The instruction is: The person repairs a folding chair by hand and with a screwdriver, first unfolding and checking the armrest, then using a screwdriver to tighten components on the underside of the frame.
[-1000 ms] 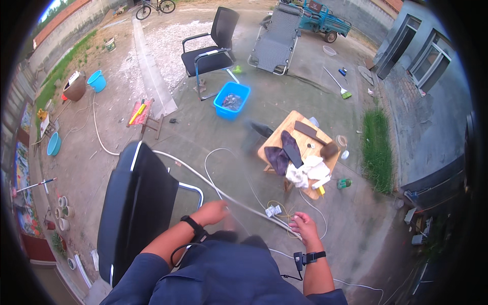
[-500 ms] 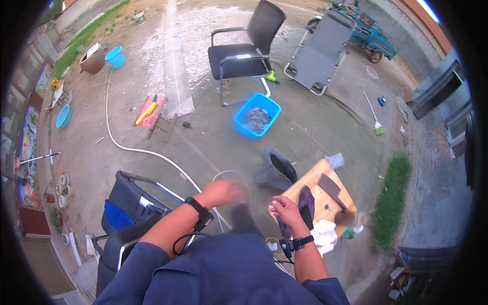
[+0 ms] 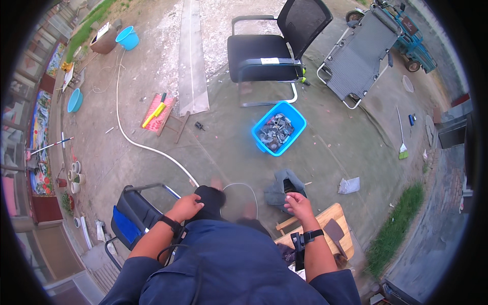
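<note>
My left hand (image 3: 187, 207) is closed, with its fingertips at the edge of my dark trouser leg (image 3: 209, 199); whether it pinches the cloth is unclear. My right hand (image 3: 300, 207) is held up with fingers curled and thumb against them; anything between them is too small to make out. Just beyond it slumps a dark grey, open-topped, bag-like container (image 3: 277, 195). Below and right of that hand, a wooden board-topped stool (image 3: 325, 216) carries a broad-bladed cleaver (image 3: 334, 231). My right forearm partly covers the stool and a dark purple cloth item (image 3: 287, 252).
Ahead stands a blue tub (image 3: 262, 146) of metal parts, before a black office chair (image 3: 259, 51). Another black chair (image 3: 145, 203) is close on my left. A pale hose (image 3: 152, 148) crosses the ground. A grey folding lounger (image 3: 361, 58) stands at far right.
The view has shifted, so surroundings sit further right. My left hand has drawn back to the trouser leg, which now shows raised. My right hand has moved off the stool toward the grey container.
</note>
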A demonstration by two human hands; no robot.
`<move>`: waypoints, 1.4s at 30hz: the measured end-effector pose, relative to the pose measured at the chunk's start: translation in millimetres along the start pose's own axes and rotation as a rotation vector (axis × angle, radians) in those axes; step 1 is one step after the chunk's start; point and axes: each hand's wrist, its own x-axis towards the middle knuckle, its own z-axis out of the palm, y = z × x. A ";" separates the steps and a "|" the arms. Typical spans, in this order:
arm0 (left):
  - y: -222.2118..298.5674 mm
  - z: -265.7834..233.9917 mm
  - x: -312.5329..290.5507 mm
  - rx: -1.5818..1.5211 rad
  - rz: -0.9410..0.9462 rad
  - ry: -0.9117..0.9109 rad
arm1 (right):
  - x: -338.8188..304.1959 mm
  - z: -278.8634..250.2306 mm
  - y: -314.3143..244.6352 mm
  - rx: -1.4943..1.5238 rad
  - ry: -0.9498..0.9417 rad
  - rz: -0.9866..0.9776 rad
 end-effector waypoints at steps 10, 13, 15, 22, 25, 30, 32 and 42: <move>-10.4 -81.3 177.9 -0.070 0.040 -0.129 | 149.7 67.0 -104.3 -0.171 -0.005 0.020; -6.5 -110.0 229.7 -0.124 0.074 -0.152 | 210.7 81.8 -117.7 -0.263 0.026 -0.034; -15.5 -119.4 252.2 -0.116 0.072 -0.172 | 257.5 96.2 -128.3 -0.352 0.016 -0.060; -55.4 -103.3 312.3 -0.109 0.187 -0.149 | 423.3 146.4 -173.2 -0.661 -0.015 -0.172; -56.6 -95.0 336.7 -0.141 0.250 -0.122 | 497.8 155.0 -163.4 -0.790 -0.003 -0.215; -66.3 -87.2 383.1 -0.189 0.272 -0.205 | 608.5 169.7 -116.3 -0.829 -0.031 -0.135; -70.7 -88.7 396.7 -0.250 0.274 -0.249 | 639.6 171.7 -93.1 -0.892 -0.027 -0.148; -80.5 -108.9 435.6 -0.277 0.208 -0.137 | 739.1 202.6 -37.7 -1.232 -0.353 0.077</move>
